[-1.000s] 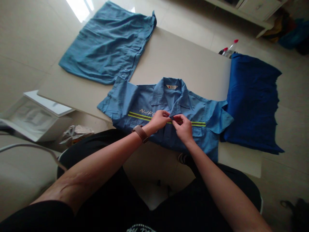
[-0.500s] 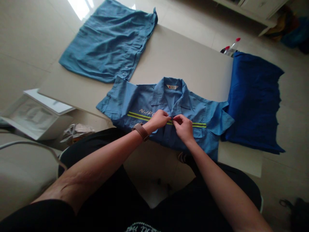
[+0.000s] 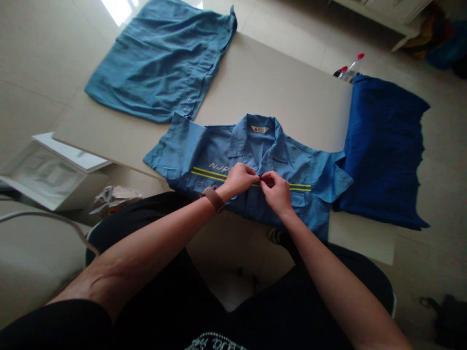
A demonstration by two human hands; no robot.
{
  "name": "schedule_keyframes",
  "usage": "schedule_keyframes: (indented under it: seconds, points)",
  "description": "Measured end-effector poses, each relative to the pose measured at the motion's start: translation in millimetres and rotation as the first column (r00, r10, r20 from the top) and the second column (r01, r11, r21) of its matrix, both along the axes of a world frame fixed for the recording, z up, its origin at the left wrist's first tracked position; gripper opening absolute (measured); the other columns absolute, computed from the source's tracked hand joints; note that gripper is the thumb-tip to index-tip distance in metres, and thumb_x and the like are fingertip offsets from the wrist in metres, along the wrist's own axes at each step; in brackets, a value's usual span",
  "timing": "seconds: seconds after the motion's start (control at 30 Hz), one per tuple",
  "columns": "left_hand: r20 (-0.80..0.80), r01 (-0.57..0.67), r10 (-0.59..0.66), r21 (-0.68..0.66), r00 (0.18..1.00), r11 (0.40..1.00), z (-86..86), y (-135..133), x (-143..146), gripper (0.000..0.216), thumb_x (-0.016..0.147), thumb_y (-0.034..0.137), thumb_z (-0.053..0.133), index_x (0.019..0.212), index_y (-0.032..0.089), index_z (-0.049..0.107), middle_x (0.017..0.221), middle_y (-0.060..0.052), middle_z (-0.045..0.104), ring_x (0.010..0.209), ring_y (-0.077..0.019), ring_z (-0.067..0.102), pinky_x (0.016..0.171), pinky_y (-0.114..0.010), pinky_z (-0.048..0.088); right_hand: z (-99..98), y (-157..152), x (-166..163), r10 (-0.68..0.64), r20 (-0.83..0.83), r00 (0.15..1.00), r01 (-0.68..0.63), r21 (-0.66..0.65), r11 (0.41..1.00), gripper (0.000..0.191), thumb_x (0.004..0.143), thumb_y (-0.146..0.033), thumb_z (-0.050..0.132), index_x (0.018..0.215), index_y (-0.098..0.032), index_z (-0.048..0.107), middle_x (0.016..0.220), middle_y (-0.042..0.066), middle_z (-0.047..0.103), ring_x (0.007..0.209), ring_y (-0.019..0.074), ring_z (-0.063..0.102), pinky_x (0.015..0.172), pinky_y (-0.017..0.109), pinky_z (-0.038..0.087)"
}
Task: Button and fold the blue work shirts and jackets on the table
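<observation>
Shirt (image 3: 204, 155): light blue, short-sleeved, laid front-up on the near edge of the table (image 3: 277, 92). Collar (image 3: 272, 146) points far, and the hem hangs off the near edge toward the person's lap. A yellow stripe (image 3: 206, 173) runs left to right across the chest. A white label (image 3: 259, 129) shows inside the collar.

Left hand (image 3: 239, 179): fingertips closed in a pinch on the shirt's front opening, just below the collar, at the stripe line. A brown strap (image 3: 212, 198) is on the wrist.

Right hand (image 3: 278, 192): fingertips likewise pinched on the same front opening, just right of the left hand. The two sets of fingertips meet, touching or nearly so. What lies between them is too small to tell.

Position of shirt to grip: both pinches sit at the middle of the chest. The sleeves spread well out to the left and right of the hands, with the collar just beyond them.

Second shirt (image 3: 160, 63): same blue, folded flat, on the far left corner of the table, well apart from the hands.

Dark cloth (image 3: 383, 150): deep blue, draped over the right end of the table, touching the shirt's right sleeve.

Bottles (image 3: 348, 72): two red-capped tops, far side of the dark cloth.

Box (image 3: 47, 170): white, on the floor to the left, below the table.
</observation>
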State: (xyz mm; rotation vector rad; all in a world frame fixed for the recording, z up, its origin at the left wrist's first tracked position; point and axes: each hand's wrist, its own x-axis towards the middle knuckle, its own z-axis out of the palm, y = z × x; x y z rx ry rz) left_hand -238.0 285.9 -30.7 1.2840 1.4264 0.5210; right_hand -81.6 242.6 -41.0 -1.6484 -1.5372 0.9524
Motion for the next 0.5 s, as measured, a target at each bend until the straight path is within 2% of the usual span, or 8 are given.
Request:
schedule_keyframes:
  seconds: [0.17, 0.27, 0.5]
  points:
    - [0.122, -0.107, 0.108, -0.014, 0.987, 0.994, -7.2, -2, 3, 0.005, 0.07, 0.012, 0.07, 0.069, 0.015, 0.066, 0.058, 0.003, 0.059, 0.058, -0.0096, 0.049, 0.055, -0.023, 0.03, -1.1, 2, 1, -0.047, -0.076, 0.996, 0.046, -0.014, 0.999, 0.011, 0.08, -0.032, 0.066, 0.087, -0.023, 0.063, 0.08, 0.004, 0.071, 0.074, 0.0213, 0.068, 0.072, 0.035, 0.056]
    - [0.239, -0.198, 0.216, -0.097, 0.947, 0.975, -7.4, -2, 5, 0.019, 0.068, 0.007, 0.074, 0.08, 0.017, 0.062, 0.06, 0.005, 0.061, 0.055, -0.0092, 0.051, 0.054, -0.021, 0.031, -1.8, 2, 1, -0.045, -0.078, 0.996, 0.046, 0.011, 0.999, 0.014, 0.08, -0.032, 0.067, 0.091, -0.023, 0.063, 0.082, 0.003, 0.07, 0.074, 0.0206, 0.067, 0.071, 0.034, 0.056]
    - [0.321, -0.283, 0.359, -0.259, 0.877, 0.923, 6.8, -1, 9, 0.029, 0.069, -0.001, 0.074, 0.077, 0.018, 0.054, 0.058, 0.007, 0.054, 0.052, -0.0069, 0.048, 0.054, -0.02, 0.032, 0.8, 0, 0, -0.015, -0.074, 0.997, 0.02, 0.06, 0.998, 0.01, 0.083, -0.029, 0.064, 0.09, -0.023, 0.065, 0.084, 0.003, 0.07, 0.077, 0.0202, 0.068, 0.074, 0.034, 0.056]
